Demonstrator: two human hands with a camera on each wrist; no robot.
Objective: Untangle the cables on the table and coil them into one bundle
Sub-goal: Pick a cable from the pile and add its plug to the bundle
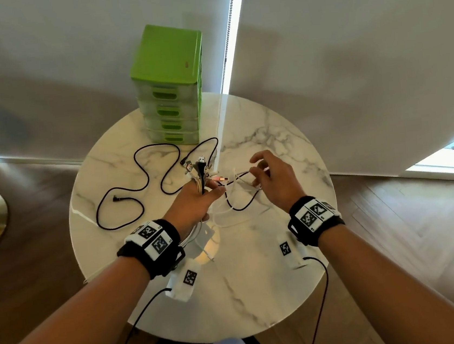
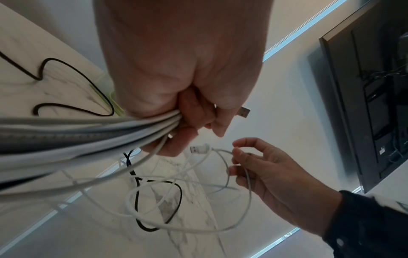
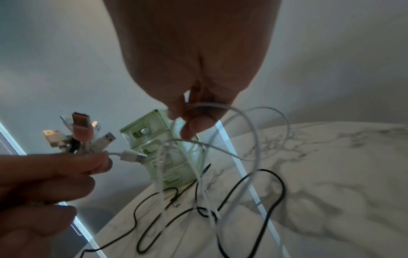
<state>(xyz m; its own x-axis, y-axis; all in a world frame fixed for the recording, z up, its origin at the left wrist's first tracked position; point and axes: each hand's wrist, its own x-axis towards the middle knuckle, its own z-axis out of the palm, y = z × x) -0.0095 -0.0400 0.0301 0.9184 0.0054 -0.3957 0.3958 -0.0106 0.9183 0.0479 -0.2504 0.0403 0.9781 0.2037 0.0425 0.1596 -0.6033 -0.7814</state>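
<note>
left hand (image 1: 195, 201) gripping cable bunch (image 1: 199, 172), right hand (image 1: 275, 180) pinching white cable (image 3: 249, 125)

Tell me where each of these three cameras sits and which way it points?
Head: worn on the head, looking down at the round marble table, both forearms, left hand and right hand.
Left wrist: under the left hand, looking along its fingers gripping the cable bundle.
Right wrist: under the right hand, looking towards the green drawer unit and white cable.
Both wrist views share the white cable and the opposite hand.
</note>
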